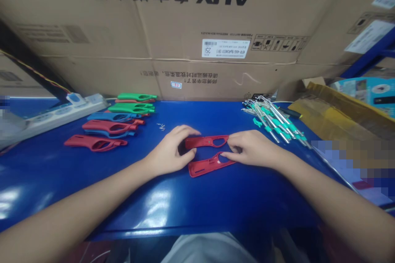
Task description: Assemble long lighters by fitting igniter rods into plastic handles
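On blue table, head view: far red shell half, near red shell half, long axes left-right. Left hand: thumb, fingers parted astride far half's left end. Right hand: at both right ends. Pinching, either hand: cannot tell.

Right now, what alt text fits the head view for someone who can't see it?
A person's left hand and right hand are at two red shells on a blue table. Coloured handles lie left, metal rods right, with cardboard behind.
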The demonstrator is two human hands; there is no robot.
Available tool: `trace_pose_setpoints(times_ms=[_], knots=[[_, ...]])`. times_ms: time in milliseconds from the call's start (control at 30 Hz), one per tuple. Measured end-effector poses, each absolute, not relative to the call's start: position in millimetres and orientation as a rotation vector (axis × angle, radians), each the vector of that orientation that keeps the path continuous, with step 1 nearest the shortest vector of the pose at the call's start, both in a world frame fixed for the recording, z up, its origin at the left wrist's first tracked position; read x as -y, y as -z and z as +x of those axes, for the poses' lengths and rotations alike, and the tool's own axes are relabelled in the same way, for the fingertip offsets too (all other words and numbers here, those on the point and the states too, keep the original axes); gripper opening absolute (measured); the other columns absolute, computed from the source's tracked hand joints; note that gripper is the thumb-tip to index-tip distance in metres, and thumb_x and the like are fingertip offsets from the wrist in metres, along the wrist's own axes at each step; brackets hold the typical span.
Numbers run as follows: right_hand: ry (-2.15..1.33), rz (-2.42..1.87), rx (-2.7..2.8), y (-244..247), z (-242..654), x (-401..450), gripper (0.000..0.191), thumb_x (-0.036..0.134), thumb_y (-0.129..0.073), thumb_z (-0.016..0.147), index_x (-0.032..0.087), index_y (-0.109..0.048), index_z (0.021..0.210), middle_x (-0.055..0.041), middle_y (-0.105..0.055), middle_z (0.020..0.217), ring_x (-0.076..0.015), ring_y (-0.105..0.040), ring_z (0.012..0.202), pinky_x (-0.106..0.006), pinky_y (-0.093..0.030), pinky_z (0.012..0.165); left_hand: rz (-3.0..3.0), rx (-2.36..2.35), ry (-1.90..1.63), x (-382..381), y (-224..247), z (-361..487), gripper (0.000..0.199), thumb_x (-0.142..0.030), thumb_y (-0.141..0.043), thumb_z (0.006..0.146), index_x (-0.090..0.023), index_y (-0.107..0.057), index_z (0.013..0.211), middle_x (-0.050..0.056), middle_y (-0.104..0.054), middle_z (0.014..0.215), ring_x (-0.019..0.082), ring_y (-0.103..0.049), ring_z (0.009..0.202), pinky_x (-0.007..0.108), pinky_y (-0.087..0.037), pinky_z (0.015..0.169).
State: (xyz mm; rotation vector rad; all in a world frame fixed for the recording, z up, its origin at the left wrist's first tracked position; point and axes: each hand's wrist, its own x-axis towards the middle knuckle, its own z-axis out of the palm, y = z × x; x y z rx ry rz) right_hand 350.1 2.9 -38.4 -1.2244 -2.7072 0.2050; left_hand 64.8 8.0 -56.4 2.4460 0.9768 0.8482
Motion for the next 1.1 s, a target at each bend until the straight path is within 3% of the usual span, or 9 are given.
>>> trace_pose_setpoints(times_ms=[67, 167, 267, 367, 600, 1100], knots=[[-0.218, -1.157, 2.662, 38.7, 350.8, -2.9, 0.026, 0.045, -0.07, 0.089, 0.021, -0.061, 0.085, -0.0003, -0.065, 0.088, -0.0137, -0.057, 0.071, -0.026, -0.035, 0.06, 2.583, -0.944, -0.736, -2.5, 48.3, 65.7, 0.025, -0.025, -0.062, 0.089, -0.022, -0.066, 0.113, 0.006, -0.07, 0.114, 0.025, -0.062, 0.11, 0.045, -0.046, 0.098], [-0.314, -1.023, 2.628, 41.5, 351.2, -3.5, 0.025, 0.039, -0.069, 0.091, 0.022, -0.063, 0.109, -0.0037, -0.066, 0.112, -0.0171, -0.064, 0.092, -0.027, -0.044, 0.073, 2.693, -0.926, -0.584, 4.4, 40.5, 66.7, 0.028, -0.031, -0.064, 0.088, -0.022, -0.067, 0.114, 0.004, -0.072, 0.111, 0.026, -0.064, 0.105, 0.044, -0.045, 0.091], [-0.393, -0.952, 2.619, 46.0, 349.9, -4.5, 0.013, 0.033, -0.062, 0.096, 0.023, -0.064, 0.103, -0.003, -0.068, 0.105, -0.0165, -0.064, 0.091, -0.028, -0.046, 0.075, 2.686, -0.924, -0.551, 6.5, 40.1, 67.0, 0.038, -0.027, -0.065, 0.086, -0.023, -0.063, 0.123, 0.004, -0.072, 0.116, 0.024, -0.065, 0.106, 0.041, -0.045, 0.09], [-0.423, -0.955, 2.585, 49.2, 348.5, -5.9, 0.009, 0.029, -0.06, 0.097, 0.022, -0.065, 0.1, -0.0035, -0.068, 0.102, -0.0165, -0.063, 0.088, -0.028, -0.046, 0.074, 2.663, -0.916, -0.57, 3.1, 44.7, 66.1, 0.034, -0.02, -0.061, 0.088, -0.023, -0.065, 0.121, 0.004, -0.072, 0.115, 0.023, -0.065, 0.107, 0.039, -0.046, 0.092], [-0.476, -1.033, 2.481, 54.1, 347.3, -8.3, 0.008, 0.027, -0.064, 0.093, 0.021, -0.066, 0.099, -0.0024, -0.067, 0.099, -0.0148, -0.06, 0.082, -0.028, -0.046, 0.071, 2.558, -0.893, -0.668, -7.9, 51.6, 63.5, 0.022, -0.019, -0.06, 0.092, -0.02, -0.072, 0.11, 0.006, -0.073, 0.101, 0.022, -0.065, 0.096, 0.038, -0.052, 0.089], [-0.527, -1.014, 2.456, 54.7, 346.9, -8.2, 0.008, 0.022, -0.062, 0.094, 0.021, -0.068, 0.1, -0.0052, -0.068, 0.105, -0.0174, -0.063, 0.089, -0.031, -0.05, 0.077, 2.557, -0.987, -0.554, -9.7, 48.9, 61.2, 0.025, -0.024, -0.066, 0.087, -0.023, -0.071, 0.111, 0.007, -0.069, 0.109, 0.025, -0.062, 0.102, 0.043, -0.05, 0.095]])
